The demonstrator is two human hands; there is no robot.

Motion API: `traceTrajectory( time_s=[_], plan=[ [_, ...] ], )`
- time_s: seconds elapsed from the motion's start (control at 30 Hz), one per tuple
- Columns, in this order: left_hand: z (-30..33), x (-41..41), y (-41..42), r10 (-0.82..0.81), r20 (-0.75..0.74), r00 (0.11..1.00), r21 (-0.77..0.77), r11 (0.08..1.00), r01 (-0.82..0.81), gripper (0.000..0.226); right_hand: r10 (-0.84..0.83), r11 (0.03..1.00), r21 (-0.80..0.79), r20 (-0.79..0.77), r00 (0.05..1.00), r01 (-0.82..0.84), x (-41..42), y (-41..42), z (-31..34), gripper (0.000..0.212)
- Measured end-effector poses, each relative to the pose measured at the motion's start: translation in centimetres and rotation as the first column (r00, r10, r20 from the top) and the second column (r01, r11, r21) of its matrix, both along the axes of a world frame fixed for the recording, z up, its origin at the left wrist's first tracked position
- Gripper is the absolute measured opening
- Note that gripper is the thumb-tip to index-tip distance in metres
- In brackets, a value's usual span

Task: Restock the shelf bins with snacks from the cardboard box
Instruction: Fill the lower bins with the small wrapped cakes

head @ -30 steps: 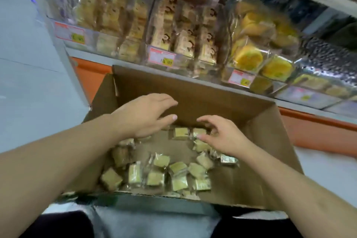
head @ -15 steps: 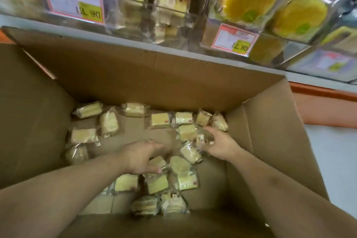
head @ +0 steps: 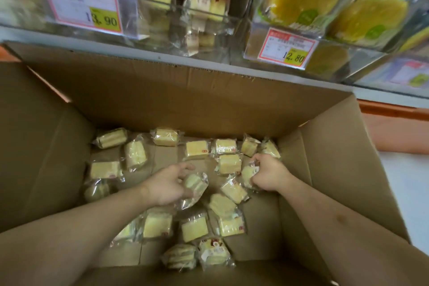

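Observation:
An open cardboard box [head: 325, 158] fills the lower view, with several clear-wrapped yellow cake snacks [head: 196, 149] scattered on its floor. My left hand [head: 167, 184] is deep in the box and grips one wrapped cake [head: 195, 184], lifted slightly off the bottom. My right hand [head: 267, 175] curls round another wrapped cake [head: 248, 175] near the box's right wall. Above the box stands the clear shelf bin [head: 209, 28] with the same boxed cakes behind a 13.90 price tag [head: 86, 10].
To the right, a second clear bin [head: 329, 37] holds round yellow cakes, marked 12.80 [head: 289, 48]. The grey shelf edge [head: 139, 49] runs just above the box's far flap. An orange base strip [head: 394, 127] and pale floor lie to the right.
Both hands reached down into the box. The left hand has picked a wrapped cake up off the floor of the box; the right hand has closed round another one.

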State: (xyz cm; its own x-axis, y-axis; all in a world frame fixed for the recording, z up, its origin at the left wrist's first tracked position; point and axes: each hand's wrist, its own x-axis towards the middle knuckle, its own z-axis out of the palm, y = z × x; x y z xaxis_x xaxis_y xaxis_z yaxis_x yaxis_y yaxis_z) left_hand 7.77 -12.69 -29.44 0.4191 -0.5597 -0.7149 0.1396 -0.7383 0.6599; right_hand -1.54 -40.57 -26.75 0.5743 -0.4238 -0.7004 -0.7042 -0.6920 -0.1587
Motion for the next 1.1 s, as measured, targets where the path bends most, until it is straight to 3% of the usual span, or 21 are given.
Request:
traceTrajectory(
  time_s=[0.1,0.27,0.37,0.47,0.6,0.67,0.83,0.97,1.1],
  plan=[
    [5.6,1.8,2.1,0.180,-0.088,0.980,-0.065,0.980,-0.186,0.089,0.047,0.998,0.036,0.054,0.997,-0.049,1.4,1.2,5.1,0.058],
    [15.8,2.9,5.3,0.374,-0.148,0.915,-0.184,0.899,-0.398,0.050,0.115,0.977,0.118,0.402,0.908,-0.176,3.7,6.6,15.8,0.050],
    [21.8,2.4,6.9,0.463,-0.169,0.870,-0.312,0.812,-0.493,0.038,0.111,0.974,0.083,0.636,0.763,-0.212,3.0,11.3,23.1,0.056],
    [27.6,0.4,7.8,0.497,-0.320,0.807,-0.437,0.678,-0.591,0.039,0.178,0.966,-0.033,0.806,0.565,-0.258,1.2,16.1,28.3,0.071],
    [33.0,-2.0,9.2,0.445,-0.312,0.839,-0.551,0.635,-0.541,0.048,0.186,0.920,-0.015,0.896,0.402,-0.391,-1.4,20.4,31.9,0.084],
    [34.0,-2.0,10.2,0.485,-0.315,0.816,-0.571,0.590,-0.571,0.044,0.152,0.890,0.028,0.922,0.355,-0.455,-2.1,21.2,32.6,0.086],
    [34.6,-1.1,10.8,0.488,-0.331,0.808,-0.593,0.559,-0.580,0.028,0.135,0.907,0.007,0.942,0.307,-0.421,-1.8,20.6,33.1,0.092],
    [33.7,-0.6,9.7,0.481,-0.334,0.811,-0.601,0.555,-0.576,0.042,0.202,0.909,-0.027,0.903,0.380,-0.417,-0.7,19.9,32.4,0.096],
    [33.2,0.3,8.7,0.493,-0.282,0.823,-0.610,0.570,-0.550,0.046,0.232,0.924,-0.085,0.899,0.370,-0.374,0.6,19.1,31.6,0.090]
  ],
)
